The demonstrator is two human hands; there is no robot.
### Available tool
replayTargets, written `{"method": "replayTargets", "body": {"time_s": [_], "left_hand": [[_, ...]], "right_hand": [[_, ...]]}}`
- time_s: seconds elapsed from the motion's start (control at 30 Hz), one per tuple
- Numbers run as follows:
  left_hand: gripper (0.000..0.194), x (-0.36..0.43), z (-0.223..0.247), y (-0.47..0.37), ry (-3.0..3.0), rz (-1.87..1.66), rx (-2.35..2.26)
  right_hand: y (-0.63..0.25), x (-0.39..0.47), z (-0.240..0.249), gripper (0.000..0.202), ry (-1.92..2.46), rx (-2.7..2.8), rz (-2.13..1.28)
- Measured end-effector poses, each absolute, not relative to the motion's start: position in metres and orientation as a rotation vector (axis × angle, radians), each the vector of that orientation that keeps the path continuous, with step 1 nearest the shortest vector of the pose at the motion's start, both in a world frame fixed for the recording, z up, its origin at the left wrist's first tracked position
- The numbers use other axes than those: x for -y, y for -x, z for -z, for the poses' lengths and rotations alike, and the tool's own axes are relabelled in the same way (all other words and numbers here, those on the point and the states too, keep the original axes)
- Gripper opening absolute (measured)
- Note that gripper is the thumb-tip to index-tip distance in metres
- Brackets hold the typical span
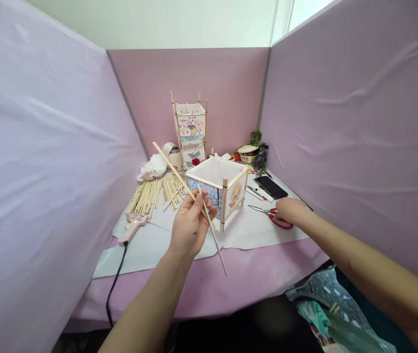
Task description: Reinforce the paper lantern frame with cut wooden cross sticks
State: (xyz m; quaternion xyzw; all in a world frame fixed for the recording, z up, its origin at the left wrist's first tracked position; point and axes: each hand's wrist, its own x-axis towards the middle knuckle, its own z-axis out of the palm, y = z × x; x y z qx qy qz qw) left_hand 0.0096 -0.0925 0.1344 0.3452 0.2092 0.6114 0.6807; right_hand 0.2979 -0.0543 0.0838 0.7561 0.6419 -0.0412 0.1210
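My left hand (193,223) is closed round two thin wooden sticks that cross at its fingertips; the longer stick (170,165) points up to the left, the other (216,243) slants down to the right. Right behind that hand stands a box-shaped lantern frame (224,203) with white panels, one patterned blue and one with an orange drawing. My right hand (286,211) is at the red-handled scissors (281,224), fingers curled at the handles and partly hidden. The scissors' blades point left on the white paper.
A taller two-tier lantern (191,128) stands at the back. Wooden sticks (146,196) and a pink glue gun (134,228) with a black cord lie at the left. At the right are a black phone (271,187), pens (260,194) and a small basket (248,154). Fabric-covered partitions enclose the table.
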Motion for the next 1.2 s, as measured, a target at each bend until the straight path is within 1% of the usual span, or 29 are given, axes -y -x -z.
{"method": "replayTargets", "body": {"time_s": [0.07,0.1,0.13,0.2,0.23,0.3,0.43,0.53,0.57,0.6,0.67,0.73,0.8,0.87,1.07,1.2], "left_hand": [[0.006,0.086,-0.147,-0.016,-0.804,-1.412,-0.429],[0.004,0.083,-0.154,-0.020,-0.829,-1.435,-0.398],[0.003,0.080,-0.160,-0.026,-0.856,-1.462,-0.361],[0.001,0.076,-0.173,-0.037,-0.919,-1.525,-0.282],[0.003,0.073,-0.179,-0.043,-0.950,-1.556,-0.248],[0.005,0.068,-0.189,-0.048,-1.012,-1.602,-0.227],[0.015,0.044,-0.199,-0.031,-1.182,-1.706,-0.423],[0.021,0.013,-0.194,0.001,-1.324,-1.939,-0.769],[0.024,0.001,-0.190,0.011,-1.376,-1.962,-0.922],[0.028,-0.010,-0.185,0.019,-1.432,-1.928,-1.070],[0.037,-0.029,-0.177,0.032,-1.562,-1.749,-1.308],[0.044,-0.043,-0.170,0.039,-1.712,-1.538,-1.437],[0.048,-0.053,-0.166,0.042,-1.834,-1.378,-1.485],[0.046,-0.060,-0.162,0.045,-1.879,-1.274,-1.492],[0.030,-0.071,-0.153,0.051,-1.791,-1.126,-1.325],[0.030,-0.071,-0.154,0.050,-1.733,-1.119,-1.288]], "right_hand": [[-0.283,0.067,-0.114,0.035,-2.225,-1.994,0.098],[-0.271,0.075,-0.130,0.037,-2.233,-2.271,0.079],[-0.257,0.083,-0.145,0.037,-2.169,-2.563,0.159],[-0.225,0.096,-0.170,0.034,-1.873,-2.959,0.532],[-0.210,0.099,-0.178,0.031,-1.740,-3.034,0.670],[-0.188,0.098,-0.189,0.019,-1.702,-3.072,0.711],[-0.187,0.071,-0.212,0.019,-1.820,-3.056,0.486],[-0.205,0.039,-0.242,0.018,-1.919,-3.136,0.252],[-0.210,0.027,-0.252,0.019,-1.928,-3.139,0.199],[-0.214,0.015,-0.261,0.020,-1.913,-3.123,0.169],[-0.216,-0.007,-0.272,0.020,-1.832,-3.052,0.161],[-0.213,-0.027,-0.275,0.018,-1.707,-2.990,0.220],[-0.210,-0.042,-0.271,0.017,-1.587,-2.946,0.296],[-0.207,-0.054,-0.265,0.016,-1.497,-2.893,0.346],[-0.207,-0.069,-0.256,0.017,-1.376,-2.766,0.351],[-0.205,-0.072,-0.257,0.016,-1.390,-2.724,0.355]]}}
